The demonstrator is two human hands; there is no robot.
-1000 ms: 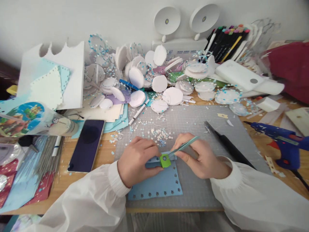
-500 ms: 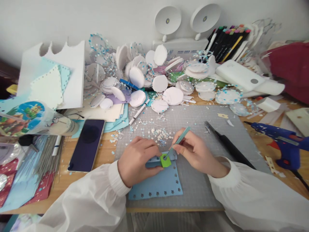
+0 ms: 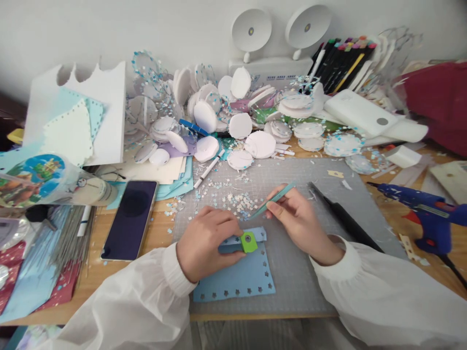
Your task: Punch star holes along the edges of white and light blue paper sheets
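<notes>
My left hand [image 3: 206, 241] is closed on a small green hole punch [image 3: 248, 241], which sits clamped on the top edge of a blue paper sheet [image 3: 241, 279] with flower-shaped holes along its border. My right hand [image 3: 297, 220] pinches a pair of teal tweezers [image 3: 274, 200], lifted a little above and to the right of the punch, tips pointing left toward a scatter of tiny paper flowers [image 3: 239, 201]. Everything lies on a grey cutting mat [image 3: 292, 277].
A dark phone [image 3: 130, 219] lies left of the mat. A black tool [image 3: 341, 215] lies on the mat's right side and a blue glue gun [image 3: 425, 212] beyond it. White foam discs [image 3: 241, 125], markers [image 3: 343, 61] and paper scraps crowd the back.
My right hand has drawn the tweezers out of the green punch and moved them up and away to the right. My left hand has stayed on the punch.
</notes>
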